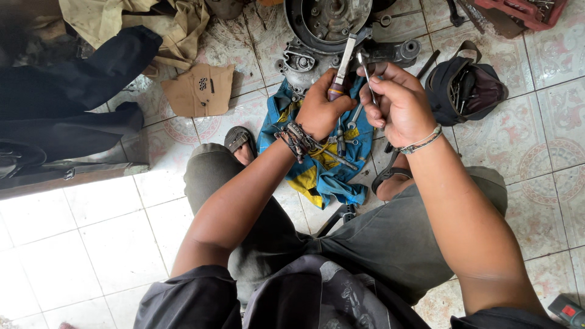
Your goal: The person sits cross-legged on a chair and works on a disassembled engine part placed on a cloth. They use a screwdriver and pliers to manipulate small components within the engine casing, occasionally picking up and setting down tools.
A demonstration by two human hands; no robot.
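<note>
Right now the left hand (321, 111) grips a tool handle (336, 92); the right hand (399, 106) pinches a thin metal rod (366, 72). Either might slip and poke fingers.

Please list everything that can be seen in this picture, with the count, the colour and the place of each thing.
engine casing: one, grey metal, top centre on the floor
blue and yellow cloth: one, under the hands, with small tools on it
tool bag: one, black, open, right of the hands
cardboard piece: one, brown, left of the casing
beige cloth: one, top left
red tray: one, top right corner
tiled floor: white tiles at left, patterned tiles at right
sandals: two, dark, on the person's feet
left hand: holds a flat metal tool with a dark handle
right hand: holds a thin metal tool
</note>
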